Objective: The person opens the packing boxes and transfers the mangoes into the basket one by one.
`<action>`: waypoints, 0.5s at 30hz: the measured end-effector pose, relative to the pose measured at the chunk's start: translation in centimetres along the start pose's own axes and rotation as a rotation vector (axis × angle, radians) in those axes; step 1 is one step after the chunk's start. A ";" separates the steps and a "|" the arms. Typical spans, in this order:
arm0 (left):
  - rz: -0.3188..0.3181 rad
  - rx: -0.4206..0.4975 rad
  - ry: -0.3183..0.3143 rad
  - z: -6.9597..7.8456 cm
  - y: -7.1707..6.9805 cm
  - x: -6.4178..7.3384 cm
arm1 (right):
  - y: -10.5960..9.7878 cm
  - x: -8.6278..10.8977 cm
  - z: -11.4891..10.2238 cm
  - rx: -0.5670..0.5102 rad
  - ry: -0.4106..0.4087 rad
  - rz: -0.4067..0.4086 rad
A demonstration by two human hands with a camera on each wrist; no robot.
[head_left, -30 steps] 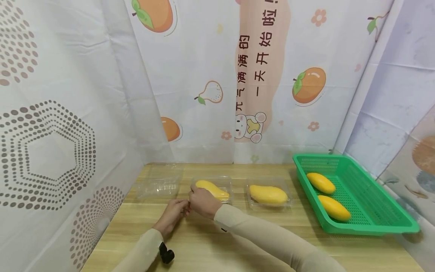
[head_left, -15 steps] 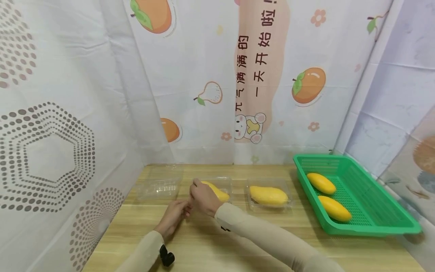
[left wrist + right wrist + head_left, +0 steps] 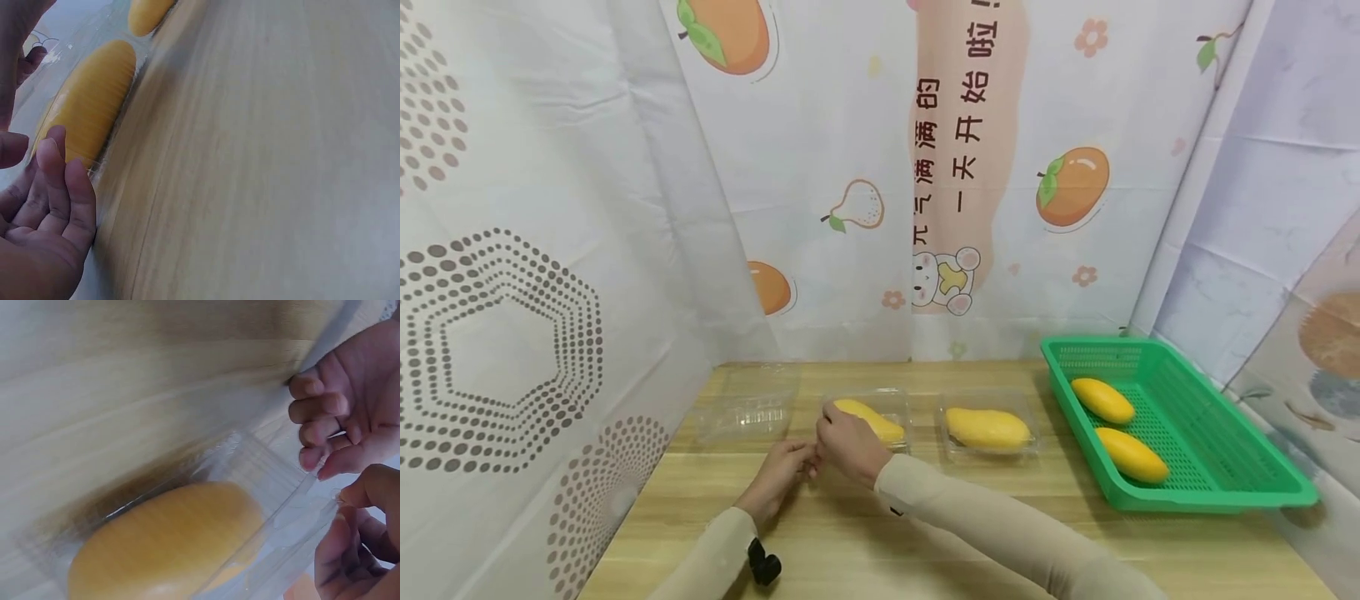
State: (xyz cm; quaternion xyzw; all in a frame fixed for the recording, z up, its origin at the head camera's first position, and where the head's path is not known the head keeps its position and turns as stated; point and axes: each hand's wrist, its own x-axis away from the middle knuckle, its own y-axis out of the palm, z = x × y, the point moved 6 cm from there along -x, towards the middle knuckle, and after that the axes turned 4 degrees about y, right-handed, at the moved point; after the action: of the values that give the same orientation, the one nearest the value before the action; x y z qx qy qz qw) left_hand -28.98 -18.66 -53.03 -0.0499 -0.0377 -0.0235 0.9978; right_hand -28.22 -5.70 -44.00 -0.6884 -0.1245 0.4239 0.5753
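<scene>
A yellow mango (image 3: 871, 421) lies in a clear plastic box (image 3: 275, 469) in the middle of the table. At the box's near left corner, my left hand (image 3: 777, 479) pinches the plastic edge between thumb and forefinger, its other fingers loosely bent, as the right wrist view shows. Just beside it, my right hand (image 3: 852, 442) pinches the same edge with thumb and fingertips. The two hands almost touch, and the right one covers part of the box in the head view. Through the clear wall, the mango (image 3: 94, 100) also shows in the left wrist view.
Right of the hands stands another clear box (image 3: 951, 400) with a mango (image 3: 988, 427) inside. An open clear box (image 3: 752, 412) without fruit sits at the back left. The green basket (image 3: 1217, 500) on the right holds two mangoes (image 3: 1103, 400). Printed curtains (image 3: 820, 250) enclose the table.
The right hand rose slightly over the mango half a second ago and is now lower, uncovering more of it. Both hands stay at the box corner. The head view has shifted slightly.
</scene>
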 end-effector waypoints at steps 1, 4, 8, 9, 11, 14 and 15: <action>0.003 0.008 -0.001 0.0 0.0 0.0 | 0.0 0.2 -0.1 0.033 -0.019 0.010; 0.011 0.031 -0.006 0.1 0.1 0.1 | 0.0 0.9 -0.5 0.133 -0.074 0.041; -0.001 0.036 0.000 0.2 0.1 0.0 | 0.1 1.9 -0.4 0.193 -0.098 0.070; -0.008 0.032 0.003 0.2 0.1 0.0 | 0.0 2.1 -0.2 0.203 -0.096 0.074; -0.022 0.019 0.006 0.3 0.1 -0.1 | 0.0 2.5 0.2 0.214 -0.089 0.075; -0.032 0.002 0.006 0.4 0.0 -0.2 | -0.1 3.0 0.9 0.254 -0.079 0.081; -0.032 -0.002 0.004 0.5 0.0 -0.2 | -0.2 3.2 1.1 0.259 -0.074 0.085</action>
State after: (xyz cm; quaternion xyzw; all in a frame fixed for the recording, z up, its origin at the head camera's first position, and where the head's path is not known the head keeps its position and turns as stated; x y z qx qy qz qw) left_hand -29.23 -18.58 -52.55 -0.0503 -0.0363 -0.0398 0.9973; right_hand -27.01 -2.75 -45.21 -0.5967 -0.0606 0.4856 0.6360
